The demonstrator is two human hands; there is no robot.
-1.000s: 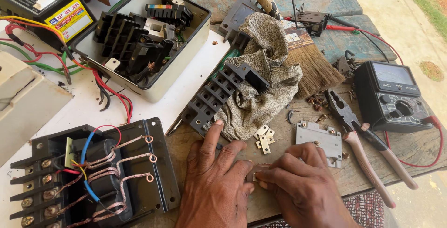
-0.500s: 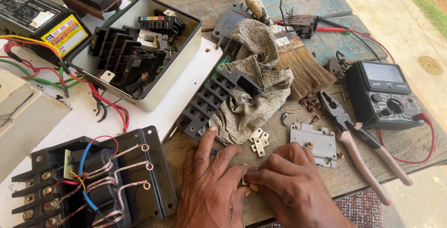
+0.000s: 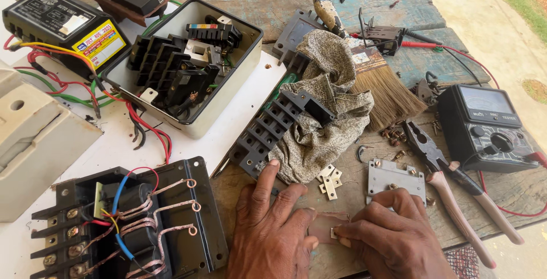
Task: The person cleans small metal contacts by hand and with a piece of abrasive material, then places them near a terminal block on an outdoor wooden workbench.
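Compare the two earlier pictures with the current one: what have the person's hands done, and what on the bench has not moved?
Both hands have stayed low on the bench, pressed together. The left hand lies flat beside a small translucent sheet; the right hand still pinches a small metal piece at the sheet's edge. Nothing was picked up or let go. The rag, pliers, multimeter and brush lie as before.

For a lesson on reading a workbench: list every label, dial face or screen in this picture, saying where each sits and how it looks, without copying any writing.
Yellow sticker: rectangular, on the black box at top left.
White label: small, pale, on the same box's top.
Meter dial: pale window on the black multimeter at right.
Coloured strip: narrow, inside the open grey case.
Brush label: small, pale, on the brush ferrule.
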